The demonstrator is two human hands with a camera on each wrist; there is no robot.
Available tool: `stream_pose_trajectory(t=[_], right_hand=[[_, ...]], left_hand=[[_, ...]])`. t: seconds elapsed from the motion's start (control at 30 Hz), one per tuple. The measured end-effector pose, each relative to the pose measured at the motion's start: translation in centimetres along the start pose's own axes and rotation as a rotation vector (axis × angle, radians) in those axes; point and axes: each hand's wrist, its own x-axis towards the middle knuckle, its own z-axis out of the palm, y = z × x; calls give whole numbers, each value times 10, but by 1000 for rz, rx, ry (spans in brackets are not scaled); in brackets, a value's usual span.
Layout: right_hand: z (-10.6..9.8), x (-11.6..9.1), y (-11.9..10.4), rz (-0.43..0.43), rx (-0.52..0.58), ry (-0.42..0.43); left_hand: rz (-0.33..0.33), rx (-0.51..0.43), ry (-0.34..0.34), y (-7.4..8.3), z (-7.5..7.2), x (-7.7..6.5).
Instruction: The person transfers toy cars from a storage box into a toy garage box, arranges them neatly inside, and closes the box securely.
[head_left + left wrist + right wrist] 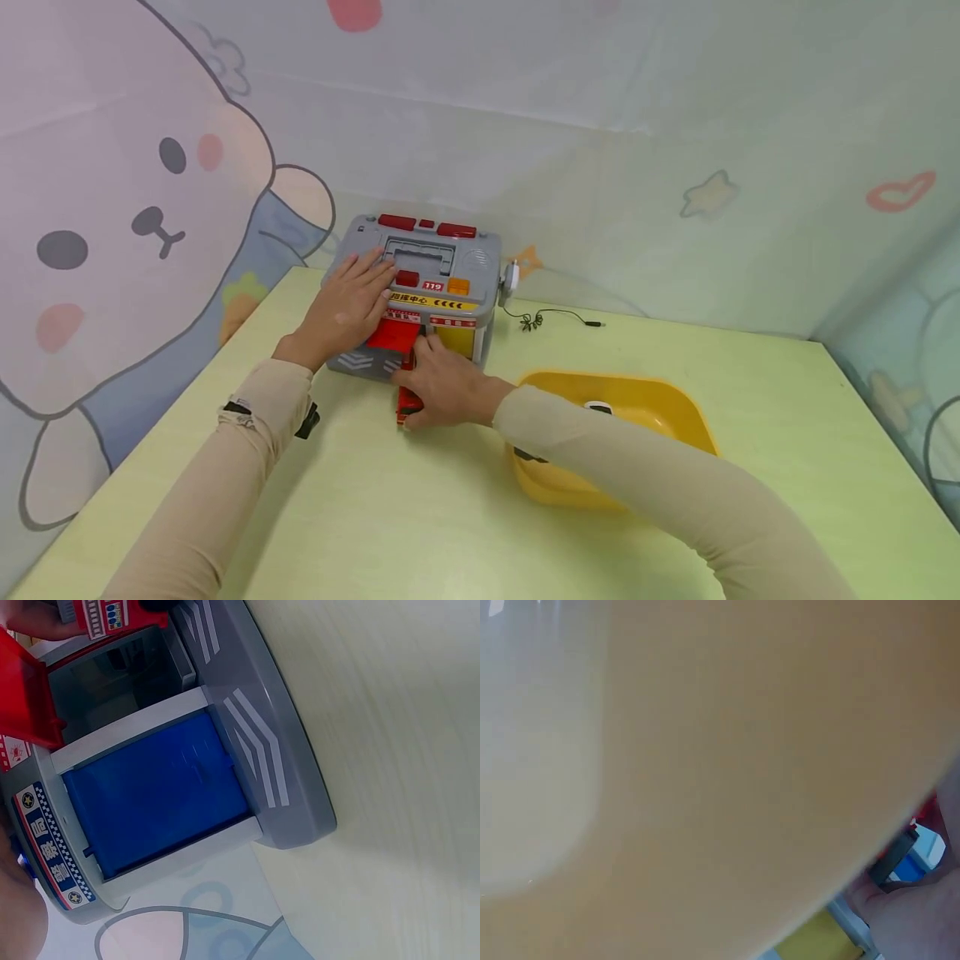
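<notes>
A grey toy fire station (480, 250) stands near the back of the table. My left hand (348, 300) rests on its roof with the fingers straight. Its red door flap (393, 335) is lifted, uncovering a dark bay, beside a lowered blue door (157, 787). My right hand (450, 383) grips a red toy fire truck (407, 404) in front of that bay. The truck's side (120, 616) shows at the top of the left wrist view, by the bay opening. Fingers cover much of the truck in the head view.
A yellow bin (675, 408) stands under my right forearm, with small items partly visible in it; its blurred wall (727, 787) fills most of the right wrist view. A black cable (558, 315) lies right of the station. A printed cloth backdrop (585, 167) stands behind the table.
</notes>
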Motion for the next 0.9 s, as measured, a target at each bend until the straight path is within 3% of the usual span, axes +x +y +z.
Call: stream_pose_trajectory(t=[0.9], right_hand=[[20,11,1,-33,-144,137]], left_hand=[[-3,-10,20,1,1,-2]])
